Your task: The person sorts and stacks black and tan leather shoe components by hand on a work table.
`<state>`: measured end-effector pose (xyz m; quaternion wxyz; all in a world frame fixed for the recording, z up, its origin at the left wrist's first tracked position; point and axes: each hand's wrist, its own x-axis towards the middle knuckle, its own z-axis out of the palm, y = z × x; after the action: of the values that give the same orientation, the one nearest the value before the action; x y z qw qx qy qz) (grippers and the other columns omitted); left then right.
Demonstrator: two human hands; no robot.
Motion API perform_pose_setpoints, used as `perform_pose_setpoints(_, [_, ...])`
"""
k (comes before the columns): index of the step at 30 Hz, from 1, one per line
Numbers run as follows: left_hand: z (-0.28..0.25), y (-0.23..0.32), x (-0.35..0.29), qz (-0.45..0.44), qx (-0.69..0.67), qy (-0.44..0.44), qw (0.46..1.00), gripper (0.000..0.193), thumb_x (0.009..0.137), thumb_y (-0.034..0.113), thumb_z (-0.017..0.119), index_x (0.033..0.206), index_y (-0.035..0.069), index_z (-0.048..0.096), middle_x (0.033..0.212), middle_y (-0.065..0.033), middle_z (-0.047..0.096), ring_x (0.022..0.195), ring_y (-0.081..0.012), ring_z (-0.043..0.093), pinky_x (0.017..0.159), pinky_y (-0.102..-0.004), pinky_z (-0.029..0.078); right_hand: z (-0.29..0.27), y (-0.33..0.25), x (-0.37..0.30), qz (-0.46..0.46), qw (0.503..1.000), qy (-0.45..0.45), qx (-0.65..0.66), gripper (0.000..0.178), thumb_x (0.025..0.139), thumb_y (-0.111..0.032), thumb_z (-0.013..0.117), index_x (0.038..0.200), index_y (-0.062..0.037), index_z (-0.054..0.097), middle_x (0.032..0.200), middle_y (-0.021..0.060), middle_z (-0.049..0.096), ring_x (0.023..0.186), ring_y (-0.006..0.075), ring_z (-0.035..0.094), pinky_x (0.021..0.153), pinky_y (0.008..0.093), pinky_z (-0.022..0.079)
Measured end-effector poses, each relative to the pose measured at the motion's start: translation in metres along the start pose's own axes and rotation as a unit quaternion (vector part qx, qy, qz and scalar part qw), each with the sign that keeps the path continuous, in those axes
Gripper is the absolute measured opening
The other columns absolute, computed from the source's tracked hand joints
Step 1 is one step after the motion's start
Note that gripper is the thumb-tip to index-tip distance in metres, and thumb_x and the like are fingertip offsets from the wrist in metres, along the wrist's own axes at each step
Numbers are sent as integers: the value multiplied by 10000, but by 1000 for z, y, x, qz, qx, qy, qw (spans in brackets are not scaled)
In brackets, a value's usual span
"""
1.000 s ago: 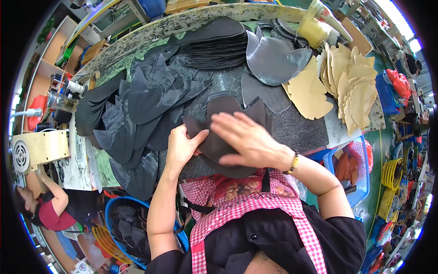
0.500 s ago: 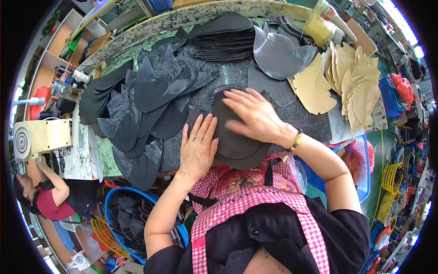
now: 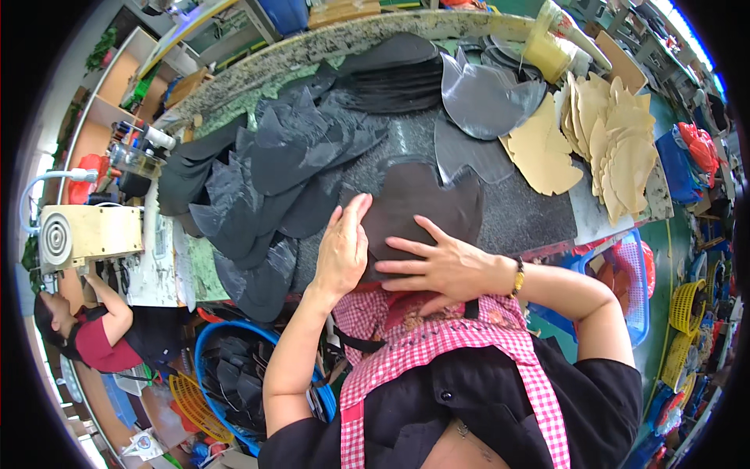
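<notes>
A black cut-out sheet piece with a notched far edge lies on the dark work surface in front of me. My right hand rests with spread fingers over its near edge, palm down. Along the piece's left edge stands my left hand, its fingers stretched out and held side by side, gripping nothing. Just beyond the piece are a shiny grey cut piece and another partly under it. To the left, many similar black pieces lie in an overlapping heap.
A thick stack of black pieces sits at the back. Beige cut pieces fan out at right, near a yellowish container. A blue tub of dark scraps stands below the table's left edge. Another person works at far left.
My right hand has slid from the middle of the black piece toward its near edge, fingers now wider apart. My left hand has turned more onto its edge. The whole view has shifted slightly.
</notes>
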<state>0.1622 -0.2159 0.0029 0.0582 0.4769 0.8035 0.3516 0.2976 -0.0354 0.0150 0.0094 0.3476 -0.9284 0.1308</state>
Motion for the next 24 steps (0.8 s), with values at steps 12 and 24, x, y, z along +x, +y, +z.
perform_pose_setpoints(12, [-68, -73, 44, -21, 263, 132, 955, 299, 832, 234, 617, 1042, 23, 635, 1111, -215, 593, 1029, -364, 571, 855, -395, 458, -41, 71, -85, 579, 754, 303, -62, 321, 717, -238, 685, 966, -47, 617, 971, 167, 588, 931, 326, 568, 819, 384, 461])
perform_pose_setpoints(24, [-64, -24, 57, 65, 333, 313, 887, 40, 869, 102, 565, 891, 70, 576, 792, -88, 645, 663, -269, 638, 560, -353, 506, -43, 111, -93, 713, 658, 237, -57, 737, 597, -461, 784, 1030, 81, 534, 1092, 255, 522, 1021, 375, 550, 852, 416, 465])
